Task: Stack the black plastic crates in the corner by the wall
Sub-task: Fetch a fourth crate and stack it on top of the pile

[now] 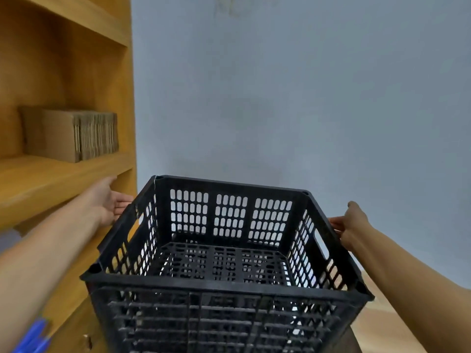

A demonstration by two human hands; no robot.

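Fingers point(122, 200) of the left hand point(107, 202) were spread flat, palm inward, just beside the crate point(224, 253) at its 9 o'clock rim; whether they touched it could not be told. The right hand point(353, 226) had its fingers point(336, 222) curled over the rim at 3 o'clock, gripping the side wall above an oblong handle slot.

That crate was black plastic, square and open-topped, its walls and floor pierced with rows of small rounded slots. It sat at the centre of the view, close under the camera. Below its near rim a second band of black lattice showed, so it may have sat on another crate, though one could be counted with certainty.

Two bare forearms reached in, one from 8 o'clock, one from 4 o'clock. One wooden shelf unit point(76, 174) stood at 9 o'clock, very near the crate's left side, carrying one bundle of flat cardboard point(74, 135). One grey wall point(305, 98) rose behind at 12 o'clock, just past the far rim. Open floor point(397, 314) lay at 4 o'clock. Something blue, blurred, sat at 7 o'clock.
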